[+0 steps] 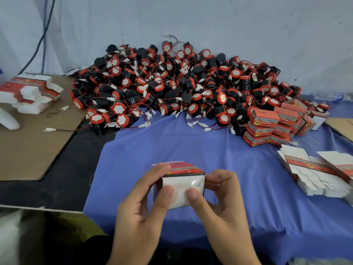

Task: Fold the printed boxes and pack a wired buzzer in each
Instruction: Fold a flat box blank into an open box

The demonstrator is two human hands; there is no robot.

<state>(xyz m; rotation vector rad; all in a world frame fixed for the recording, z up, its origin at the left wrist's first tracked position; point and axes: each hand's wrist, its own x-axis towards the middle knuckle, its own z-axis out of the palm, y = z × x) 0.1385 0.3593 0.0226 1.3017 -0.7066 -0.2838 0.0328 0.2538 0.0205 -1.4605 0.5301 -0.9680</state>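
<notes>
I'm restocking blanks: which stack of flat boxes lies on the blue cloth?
The right-hand stack, beside the folded boxes; the left-hand stack sits on brown cardboard.

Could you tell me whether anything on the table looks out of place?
One white connector on its red wire trails out from the buzzer pile onto the cardboard at the left, away from the rest.

Views: one, the head view.
Position: worn on the person's head, above and just behind the left grip (145, 203) and right grip (219, 205).
Facing: forward and down, past both grips toward the buzzer heap (172, 83) and the wall (229, 20) beyond.
Nearness: close to the grips (they fill the lower middle).
Lens: wide-angle, taking in the tabletop (76, 173) on either side of the grips.
</notes>
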